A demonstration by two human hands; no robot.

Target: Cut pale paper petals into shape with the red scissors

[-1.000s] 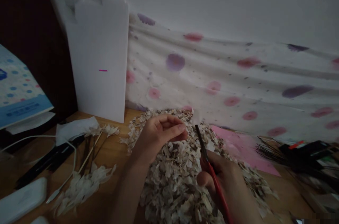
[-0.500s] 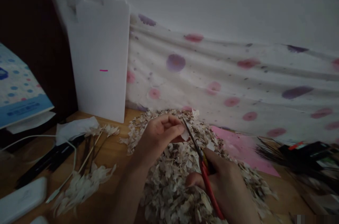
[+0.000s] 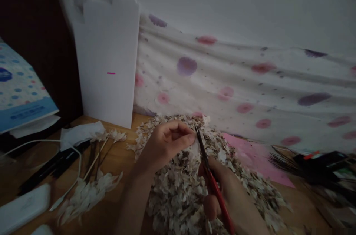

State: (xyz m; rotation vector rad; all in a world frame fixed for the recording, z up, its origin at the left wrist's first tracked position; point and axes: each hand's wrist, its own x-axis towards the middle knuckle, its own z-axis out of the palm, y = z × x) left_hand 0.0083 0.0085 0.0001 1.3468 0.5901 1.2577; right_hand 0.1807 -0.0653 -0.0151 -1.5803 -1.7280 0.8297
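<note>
Head view: the left hand (image 3: 164, 146) is narrowly pinched on a pale flake (image 3: 194, 145), mostly hidden by its fingers, just beside the blades of red-handled scissors (image 3: 214, 186). The right hand (image 3: 235, 194) grips them above a heap of papery flakes (image 3: 178, 194). The handles run off the bottom edge, and I can't tell how far the blades are open.

scissor blades (image 3: 201, 149): metal | handle (image 3: 218, 194): glossy red plastic | desktop (image 3: 122, 164): smooth wood | drape (image 3: 222, 75): cloth
</note>
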